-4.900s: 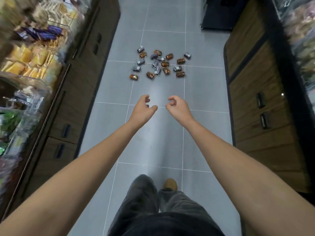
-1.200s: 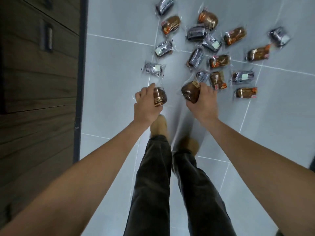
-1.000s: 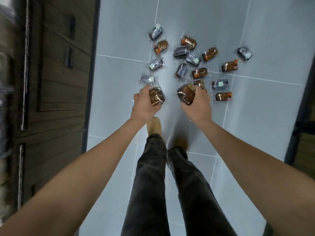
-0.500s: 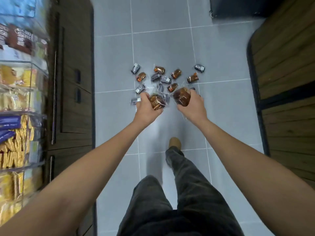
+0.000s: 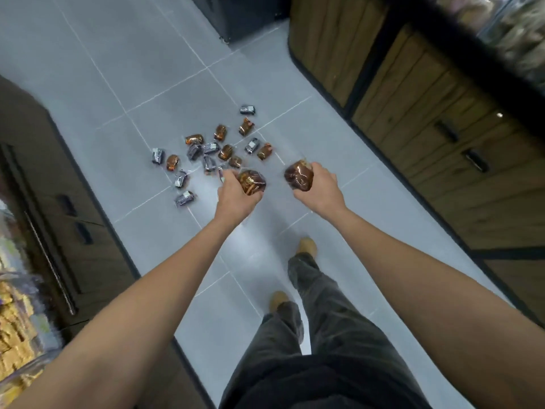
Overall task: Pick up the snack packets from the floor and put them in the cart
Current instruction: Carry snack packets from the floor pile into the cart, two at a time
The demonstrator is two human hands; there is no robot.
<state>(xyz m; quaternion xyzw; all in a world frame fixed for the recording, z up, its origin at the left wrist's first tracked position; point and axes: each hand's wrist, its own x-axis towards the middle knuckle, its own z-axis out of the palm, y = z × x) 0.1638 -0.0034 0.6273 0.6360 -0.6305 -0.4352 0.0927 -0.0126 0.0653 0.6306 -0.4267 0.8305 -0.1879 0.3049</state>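
Each hand grips one brown clear-wrapped snack packet — left hand [image 5: 236, 196] on one [image 5: 251, 182], right hand [image 5: 320, 188] on another [image 5: 298, 175] — above grey floor tiles [image 5: 165, 66].

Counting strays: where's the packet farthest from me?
Head view: the dark packet lies alone on the floor at the pile's far right end, just beyond an orange packet.

Wooden cabinets [image 5: 427, 149]; stocked shelf [image 5: 11, 314] left.

I see the grey tiled floor [image 5: 147, 69] carrying a loose cluster of brown and silver snack packets [image 5: 211, 147] at eleven o'clock.
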